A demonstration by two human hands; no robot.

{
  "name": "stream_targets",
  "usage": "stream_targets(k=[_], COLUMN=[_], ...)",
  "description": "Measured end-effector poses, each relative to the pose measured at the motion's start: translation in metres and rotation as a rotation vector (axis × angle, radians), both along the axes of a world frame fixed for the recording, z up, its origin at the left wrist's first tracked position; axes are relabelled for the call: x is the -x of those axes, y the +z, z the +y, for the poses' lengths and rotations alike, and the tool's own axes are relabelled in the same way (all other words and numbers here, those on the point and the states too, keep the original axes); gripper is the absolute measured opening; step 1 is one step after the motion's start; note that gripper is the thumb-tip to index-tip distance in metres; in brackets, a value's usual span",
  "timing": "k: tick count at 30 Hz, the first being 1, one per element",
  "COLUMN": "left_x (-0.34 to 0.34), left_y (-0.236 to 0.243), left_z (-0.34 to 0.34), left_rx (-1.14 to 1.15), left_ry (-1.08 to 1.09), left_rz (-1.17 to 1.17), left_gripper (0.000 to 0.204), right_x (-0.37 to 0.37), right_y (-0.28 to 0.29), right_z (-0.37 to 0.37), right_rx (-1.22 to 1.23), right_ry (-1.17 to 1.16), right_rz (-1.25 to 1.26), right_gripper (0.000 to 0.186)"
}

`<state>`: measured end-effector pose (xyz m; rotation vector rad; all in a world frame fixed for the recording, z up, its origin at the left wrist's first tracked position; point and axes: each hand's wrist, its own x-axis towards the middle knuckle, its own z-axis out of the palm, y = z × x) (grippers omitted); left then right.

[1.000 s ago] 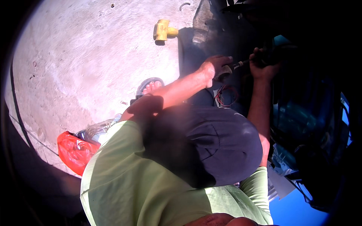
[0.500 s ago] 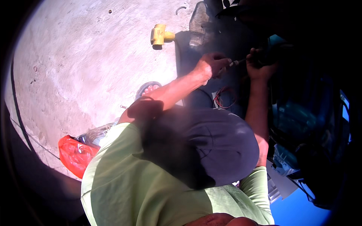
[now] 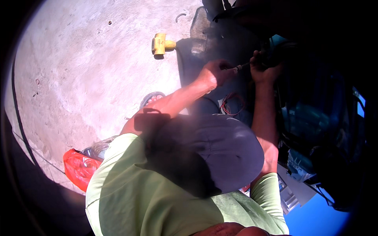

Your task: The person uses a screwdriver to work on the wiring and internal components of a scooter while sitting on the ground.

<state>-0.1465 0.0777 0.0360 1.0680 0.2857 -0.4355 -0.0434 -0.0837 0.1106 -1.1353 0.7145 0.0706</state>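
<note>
My left hand (image 3: pixel 215 74) is closed around a slim tool (image 3: pixel 239 67) with a pale collar and a thin shaft pointing right; its exact kind is unclear. The shaft reaches toward my right hand (image 3: pixel 264 71), which is raised with curled fingers against the shaded underside of a dark machine with a teal part (image 3: pixel 278 39). What those fingers grip is lost in shadow. Below and between the hands, a loop of reddish wire (image 3: pixel 232 104) lies in the shade.
A yellow T-shaped plastic piece (image 3: pixel 160 44) lies on the sunlit concrete floor (image 3: pixel 90 74). A red plastic bag (image 3: pixel 80 169) sits at the left by my side. Dark machinery with teal parts (image 3: pixel 305 118) fills the right. A small curved piece (image 3: pixel 180 16) lies at the far side.
The view has shifted slightly, so floor objects appear a little left and lower. Both hands keep nearly the same pose, the left still holding the slim tool toward the right.
</note>
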Motion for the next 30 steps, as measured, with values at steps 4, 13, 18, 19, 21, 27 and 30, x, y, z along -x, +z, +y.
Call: stream_targets(k=[4,13,18,19,21,27,30], left_x=[-0.015,-0.002,-0.003,-0.008,-0.014,-0.019,0.008], left_y=[-0.027,-0.009,-0.039,-0.048,-0.054,0.011,-0.018], left_z=[0.008,-0.005,-0.023,-0.025,-0.023,-0.017,-0.003], left_rx=[0.520,-0.606,-0.043,0.133,0.481,-0.603,-0.540], left_ry=[-0.260,0.105,0.013,-0.045,-0.157,-0.096,-0.097], left_rz=[0.288,-0.486,-0.192,-0.089,0.125,-0.426,-0.488], left_gripper=[0.026,0.022,0.025,0.027,0.029,0.032,0.037], right_x=[-0.006,-0.004,-0.001,-0.002,-0.001,-0.006,-0.004], right_y=[-0.004,-0.007,-0.005,-0.005,-0.008,-0.008,-0.019], right_z=[-0.010,-0.009,-0.007,-0.009,-0.011,-0.016,-0.026], right_rx=[-0.020,-0.052,-0.079,-0.088,-0.109,-0.174,-0.168], right_ry=[0.016,0.002,0.007,0.015,0.031,0.072,0.080], right_rz=[0.013,-0.014,-0.027,-0.039,-0.058,-0.033,-0.026], right_gripper=[0.066,0.064,0.062,0.063,0.063,0.064,0.065])
